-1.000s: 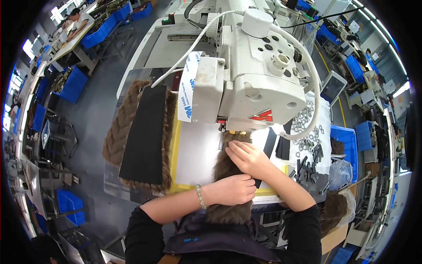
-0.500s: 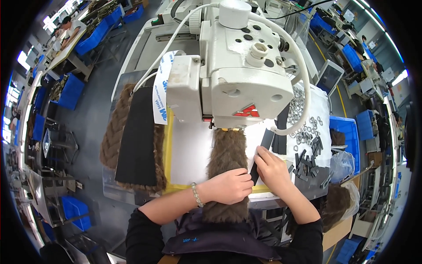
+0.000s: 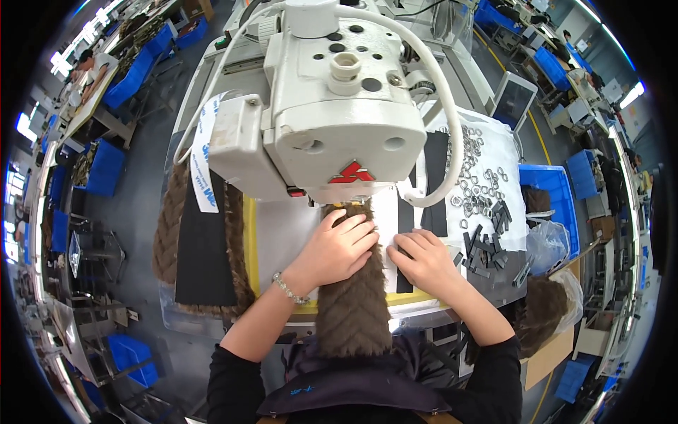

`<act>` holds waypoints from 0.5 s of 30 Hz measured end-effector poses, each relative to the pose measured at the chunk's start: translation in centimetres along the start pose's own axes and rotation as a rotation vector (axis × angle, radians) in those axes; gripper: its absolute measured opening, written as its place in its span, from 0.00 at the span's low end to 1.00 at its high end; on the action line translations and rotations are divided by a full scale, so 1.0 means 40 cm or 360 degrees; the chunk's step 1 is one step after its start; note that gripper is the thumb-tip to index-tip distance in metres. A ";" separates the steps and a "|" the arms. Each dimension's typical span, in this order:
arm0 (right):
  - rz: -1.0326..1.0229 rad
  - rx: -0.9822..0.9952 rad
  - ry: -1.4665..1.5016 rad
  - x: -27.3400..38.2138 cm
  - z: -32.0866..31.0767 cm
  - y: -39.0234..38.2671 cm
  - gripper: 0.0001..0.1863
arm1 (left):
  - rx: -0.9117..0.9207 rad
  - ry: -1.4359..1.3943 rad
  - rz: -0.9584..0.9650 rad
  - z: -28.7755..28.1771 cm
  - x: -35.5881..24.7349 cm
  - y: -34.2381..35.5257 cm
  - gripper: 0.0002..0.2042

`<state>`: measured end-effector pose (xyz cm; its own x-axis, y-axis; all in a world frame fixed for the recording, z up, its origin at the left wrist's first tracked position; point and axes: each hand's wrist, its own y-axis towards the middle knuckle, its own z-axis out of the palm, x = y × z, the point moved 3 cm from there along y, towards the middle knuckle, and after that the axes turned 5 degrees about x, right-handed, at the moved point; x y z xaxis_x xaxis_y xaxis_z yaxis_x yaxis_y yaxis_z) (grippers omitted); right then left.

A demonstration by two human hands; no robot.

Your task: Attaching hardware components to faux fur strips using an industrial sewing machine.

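Observation:
A long brown fur strip (image 3: pixel 352 311) runs from the front edge of the work surface up under the head of a white sewing machine (image 3: pixel 339 141). My left hand (image 3: pixel 337 247) lies on its upper part with the fingers stretched out. Just right of the fur, a narrow black strip (image 3: pixel 405 278) lies lengthwise on the white sheet. My right hand (image 3: pixel 427 263) rests with slightly bent fingertips on that strip and holds nothing that I can see. The far end of the fur is hidden beneath the machine head.
Fur pieces (image 3: pixel 166 240) and a black panel (image 3: pixel 205 261) lie at the left. At the right are another black strip (image 3: pixel 436 184), several metal rings (image 3: pixel 473 191) and short black pieces (image 3: pixel 484 247). A blue bin (image 3: pixel 554 187) stands beyond, with a bag of fur (image 3: pixel 544 314) nearer.
My left hand has moved up along the fur and flattened out. The black strip was tilted beside my right fingers and now lies straight. The whole view has shifted slightly.

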<state>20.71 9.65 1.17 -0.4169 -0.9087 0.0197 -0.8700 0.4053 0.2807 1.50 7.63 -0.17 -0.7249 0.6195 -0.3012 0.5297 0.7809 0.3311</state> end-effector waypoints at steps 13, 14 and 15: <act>-0.0163 -0.0097 0.0070 -0.002 -0.002 -0.018 0.09 | -0.0049 0.0003 -0.0063 0.006 -0.015 -0.011 0.13; -0.0275 -0.0105 0.0173 0.012 -0.001 -0.023 0.08 | -0.0064 -0.0007 -0.0078 0.008 -0.015 -0.012 0.13; -0.0275 -0.0109 0.0176 0.027 -0.004 -0.025 0.08 | -0.0078 -0.0017 -0.0094 0.008 -0.015 -0.016 0.13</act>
<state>21.19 8.26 1.04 -0.2282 -0.9711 0.0699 -0.9047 0.2380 0.3534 1.76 6.79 -0.48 -0.7496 0.5733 -0.3308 0.4636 0.8115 0.3559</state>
